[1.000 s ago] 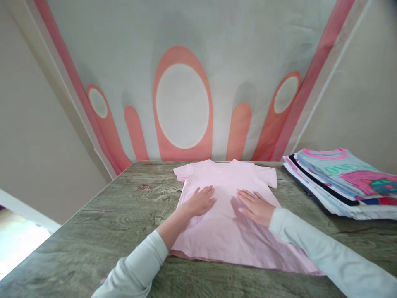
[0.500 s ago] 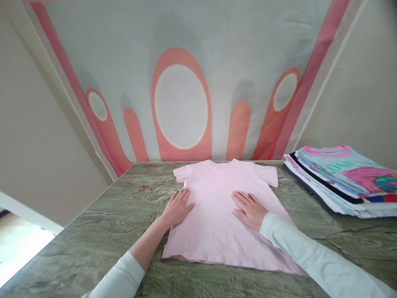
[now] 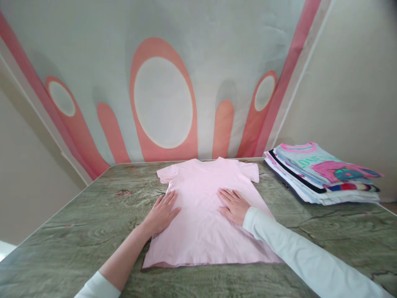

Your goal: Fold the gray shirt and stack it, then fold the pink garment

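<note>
A pale pink T-shirt [image 3: 198, 231] lies spread flat, its neck and short sleeves toward the far edge and its hem toward me. On the shirt's left side, my left hand [image 3: 163, 212] rests palm down with its fingers stretched out. Right of the shirt's middle, my right hand [image 3: 233, 206] also lies flat on the fabric, fingers extended. Neither hand grips the cloth. Small wrinkles run across the lower part of the shirt.
The shirt lies on a wood-grain table [image 3: 89, 231]. A stack of folded clothes [image 3: 322, 176] sits at the back right, topped by a grey shirt with a pink collar. Behind the table stands a wall panel [image 3: 204, 49] with pink shapes.
The camera view has turned to the right, so everything appears shifted left. Both hands still lie flat on the pink T-shirt, in nearly the same spots.
</note>
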A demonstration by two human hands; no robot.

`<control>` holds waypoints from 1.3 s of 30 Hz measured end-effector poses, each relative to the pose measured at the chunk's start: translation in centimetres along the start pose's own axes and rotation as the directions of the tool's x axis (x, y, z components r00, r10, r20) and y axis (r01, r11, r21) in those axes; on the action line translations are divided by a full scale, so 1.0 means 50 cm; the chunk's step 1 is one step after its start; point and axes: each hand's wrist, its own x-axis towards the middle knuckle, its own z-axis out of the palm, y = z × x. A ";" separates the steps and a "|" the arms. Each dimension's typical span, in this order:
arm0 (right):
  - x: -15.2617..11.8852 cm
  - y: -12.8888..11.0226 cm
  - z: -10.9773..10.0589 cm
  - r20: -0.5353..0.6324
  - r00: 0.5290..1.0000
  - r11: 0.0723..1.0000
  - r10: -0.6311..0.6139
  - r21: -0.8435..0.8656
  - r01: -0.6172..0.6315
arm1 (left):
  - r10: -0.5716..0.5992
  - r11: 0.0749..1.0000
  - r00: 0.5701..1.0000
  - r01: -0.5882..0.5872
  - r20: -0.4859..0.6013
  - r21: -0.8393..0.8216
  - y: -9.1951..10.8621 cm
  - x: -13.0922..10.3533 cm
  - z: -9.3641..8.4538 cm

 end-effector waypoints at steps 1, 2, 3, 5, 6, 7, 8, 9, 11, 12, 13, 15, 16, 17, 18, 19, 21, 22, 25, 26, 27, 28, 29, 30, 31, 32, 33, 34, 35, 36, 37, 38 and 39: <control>0.003 0.008 0.001 0.002 1.000 1.000 0.027 -0.003 -0.027 | 0.000 1.000 1.000 0.000 -0.004 0.004 -0.002 0.000 0.002; 0.007 0.019 0.003 0.002 0.998 0.998 0.069 -0.010 -0.069 | 0.000 1.000 1.000 0.000 -0.008 0.007 -0.004 0.001 0.004; 0.009 0.034 0.005 0.000 0.992 0.992 0.124 -0.022 -0.124 | -0.001 1.000 1.000 0.001 -0.013 0.010 -0.005 0.002 0.006; 0.012 0.072 0.009 -0.007 0.965 0.964 0.261 -0.058 -0.261 | 0.000 1.000 1.000 0.000 -0.021 0.014 -0.007 0.002 0.007; 0.010 0.094 0.011 -0.009 0.945 0.942 0.326 -0.079 -0.325 | 0.001 1.000 1.000 -0.001 -0.025 0.015 -0.007 0.002 0.008; 0.007 0.116 0.011 -0.010 0.924 0.919 0.383 -0.100 -0.382 | 0.003 1.000 1.000 -0.002 -0.029 0.015 -0.007 0.002 0.008; 0.002 0.138 0.011 -0.010 0.904 0.897 0.427 -0.120 -0.425 | 0.005 1.000 0.999 -0.005 -0.032 0.014 -0.007 0.002 0.008; -0.004 0.159 0.009 -0.010 0.888 0.879 0.460 -0.137 -0.457 | 0.008 1.000 0.999 -0.008 -0.035 0.012 -0.006 0.002 0.007; -0.020 0.193 0.002 -0.007 0.867 0.856 0.498 -0.157 -0.493 | 0.006 1.000 0.999 -0.006 -0.036 0.010 -0.004 0.001 0.005; -0.029 0.205 -0.003 -0.006 0.862 0.850 0.507 -0.158 -0.502 | 0.005 1.000 0.999 -0.004 -0.034 0.009 -0.003 0.001 0.003; -0.038 0.212 -0.008 -0.009 0.860 0.849 0.510 -0.156 -0.505 | 0.001 1.000 0.999 -0.001 -0.032 0.008 -0.001 0.000 0.002; -0.056 0.210 -0.020 -0.020 0.872 0.861 0.489 -0.148 -0.486 | -0.005 1.000 0.999 0.005 -0.032 0.007 0.001 0.000 -0.001; -0.065 0.200 -0.024 -0.027 0.884 0.874 0.466 -0.145 -0.465 | -0.007 1.000 0.999 0.007 -0.033 0.009 0.002 0.000 -0.001; -0.074 0.185 -0.027 -0.033 0.901 0.890 0.433 -0.143 -0.433 | -0.007 1.000 0.999 0.008 -0.035 0.010 0.003 0.000 -0.001; -0.084 0.165 -0.028 -0.035 0.920 0.909 0.391 -0.141 -0.392 | -0.008 1.000 0.999 0.009 -0.038 0.013 0.003 0.000 0.000; -0.095 0.142 -0.027 -0.032 0.940 0.931 0.339 -0.136 -0.340 | -0.007 1.000 0.999 0.008 -0.042 0.016 0.003 0.000 0.001; -0.115 0.094 -0.021 -0.011 0.979 0.973 0.202 -0.112 -0.202 | -0.005 1.000 0.999 0.006 -0.049 0.023 0.001 0.001 0.004; -0.125 0.074 -0.017 0.003 0.991 0.987 0.132 -0.097 -0.131 | -0.004 1.000 0.999 0.005 -0.051 0.025 -0.001 0.001 0.005; -0.147 0.046 -0.010 -0.005 0.999 0.996 0.037 -0.076 -0.037 | 0.003 1.000 0.999 -0.002 -0.044 0.031 -0.003 0.002 0.006; -0.151 0.049 -0.010 -0.016 0.999 0.996 0.040 -0.078 -0.041 | 0.006 0.999 0.999 -0.005 -0.039 0.031 -0.004 0.002 0.005; -0.153 0.057 -0.011 -0.024 0.998 0.995 0.054 -0.083 -0.056 | 0.008 0.999 0.999 -0.007 -0.037 0.032 -0.004 0.004 0.005; -0.152 0.069 -0.013 -0.025 0.997 0.993 0.072 -0.089 -0.074 | 0.011 0.999 0.999 -0.010 -0.038 0.032 -0.003 0.007 0.006; -0.150 0.084 -0.014 -0.022 0.996 0.991 0.091 -0.097 -0.093 | 0.015 0.999 0.999 -0.014 -0.040 0.033 -0.003 0.012 0.007; -0.145 0.099 -0.015 -0.017 0.994 0.988 0.110 -0.106 -0.111 | 0.021 0.999 0.999 -0.020 -0.042 0.034 -0.002 0.018 0.009; -0.139 0.115 -0.015 -0.013 0.992 0.986 0.125 -0.113 -0.125 | 0.027 0.999 0.999 -0.025 -0.045 0.034 -0.001 0.027 0.011; -0.132 0.131 -0.015 -0.012 0.991 0.984 0.135 -0.117 -0.135 | 0.032 0.999 0.998 -0.031 -0.047 0.035 0.000 0.038 0.014; -0.125 0.145 -0.014 -0.014 0.990 0.983 0.140 -0.120 -0.141 | 0.036 0.999 0.998 -0.034 -0.048 0.034 0.000 0.051 0.018; -0.116 0.158 -0.012 -0.020 0.990 0.982 0.142 -0.120 -0.144 | 0.037 0.999 0.998 -0.036 -0.048 0.031 0.000 0.066 0.021; -0.107 0.170 -0.012 -0.025 0.990 0.982 0.142 -0.120 -0.144 | 0.034 0.999 0.998 -0.033 -0.046 0.027 0.000 0.083 0.024; -0.097 0.181 -0.011 -0.030 0.990 0.983 0.140 -0.119 -0.143 | 0.029 0.999 0.999 -0.028 -0.046 0.022 -0.001 0.100 0.027; -0.088 0.191 -0.011 -0.033 0.990 0.983 0.139 -0.119 -0.142 | 0.025 1.000 0.999 -0.024 -0.044 0.017 -0.003 0.118 0.029; -0.079 0.200 -0.012 -0.034 0.990 0.983 0.139 -0.120 -0.142 | 0.022 1.000 0.999 -0.022 -0.041 0.013 -0.005 0.136 0.030; -0.069 0.209 -0.013 -0.035 0.989 0.982 0.141 -0.123 -0.145 | 0.023 1.000 0.999 -0.022 -0.037 0.009 -0.008 0.153 0.030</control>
